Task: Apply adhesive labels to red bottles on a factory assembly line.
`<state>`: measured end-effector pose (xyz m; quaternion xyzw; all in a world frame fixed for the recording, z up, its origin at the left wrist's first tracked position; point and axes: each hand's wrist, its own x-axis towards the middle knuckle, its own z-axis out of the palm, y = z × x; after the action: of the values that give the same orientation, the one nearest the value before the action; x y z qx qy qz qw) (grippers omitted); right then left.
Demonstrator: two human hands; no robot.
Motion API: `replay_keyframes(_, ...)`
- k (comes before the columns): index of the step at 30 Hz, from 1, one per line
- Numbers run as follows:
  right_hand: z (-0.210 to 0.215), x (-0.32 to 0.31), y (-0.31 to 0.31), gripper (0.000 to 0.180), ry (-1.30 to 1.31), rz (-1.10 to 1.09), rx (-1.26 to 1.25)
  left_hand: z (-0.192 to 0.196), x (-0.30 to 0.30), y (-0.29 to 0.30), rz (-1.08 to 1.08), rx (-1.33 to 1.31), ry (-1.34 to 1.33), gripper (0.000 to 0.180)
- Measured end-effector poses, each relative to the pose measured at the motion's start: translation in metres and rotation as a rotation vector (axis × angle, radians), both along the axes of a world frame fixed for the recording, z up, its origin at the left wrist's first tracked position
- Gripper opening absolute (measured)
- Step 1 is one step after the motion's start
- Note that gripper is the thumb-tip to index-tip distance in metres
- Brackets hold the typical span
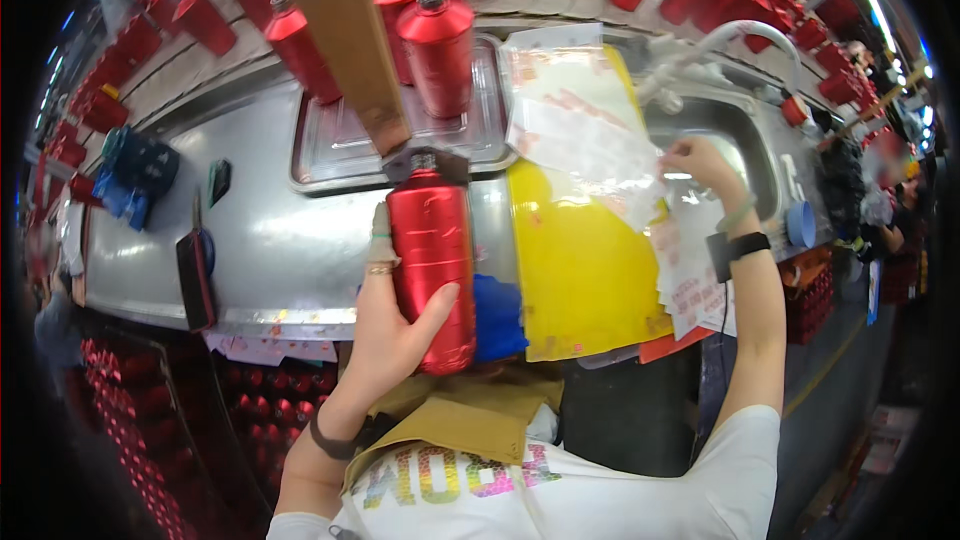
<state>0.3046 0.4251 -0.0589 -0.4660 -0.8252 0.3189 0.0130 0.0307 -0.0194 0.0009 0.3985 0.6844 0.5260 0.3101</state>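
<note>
A shiny red metal bottle (432, 260) leans toward me at the steel counter's front edge. My left hand (385, 325) is closed around its lower left side, thumb across the front. The bottle's neck meets a dark bracket (440, 166) at the foot of a wooden bar (345, 40). Over the right side, my right hand (700, 165) has thumb and fingers pinched at the edge of printed label sheets (625, 180). What sits between those fingertips is too small to make out. Beneath the sheets lies a yellow board (580, 270).
Red bottles (440, 50) stand on a metal tray (310, 155) behind the bar, and more line a white conveyor (520, 5). A sink (740, 130) with a white faucet (745, 30) is at right. A dark pouch (195, 280) lies left; a blue cup (800, 224) stands far right.
</note>
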Motion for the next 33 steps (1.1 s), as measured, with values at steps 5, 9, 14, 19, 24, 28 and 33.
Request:
replay_keyframes(5, -0.041, 0.034, 0.031, 0.022, -0.251, -0.058, 0.4, -0.017, -0.003, 0.001, 0.012, 0.071, -0.075, 0.094)
replay_keyframes(9, -0.033, 0.034, 0.025, 0.023, -0.409, -0.106, 0.598, -0.013, -0.009, -0.022, -0.106, 0.061, -0.092, 0.127)
replay_keyframes(14, 0.052, -0.015, -0.074, 0.019, -0.047, -0.046, 0.639, -0.014, 0.003, -0.044, -0.163, -0.01, 0.42, 0.129)
replay_keyframes(19, 0.089, -0.084, -0.231, 0.007, 0.502, 0.143, 0.23, -0.028, 0.0, -0.044, -0.095, 0.077, 0.152, 0.112)
replay_keyframes(24, 0.088, -0.118, -0.349, 0.013, 0.783, 0.066, -0.428, -0.019, -0.009, -0.04, -0.26, 0.046, 0.126, 0.108)
replay_keyframes(28, 0.054, -0.135, -0.377, 0.013, 0.868, -0.006, -0.258, -0.014, -0.004, -0.048, -0.204, 0.104, -0.124, 0.114)
replay_keyframes(33, 0.046, -0.136, -0.395, 0.014, 0.856, -0.148, -0.215, -0.019, 0.01, -0.039, 0.036, 0.235, -0.431, 0.072)
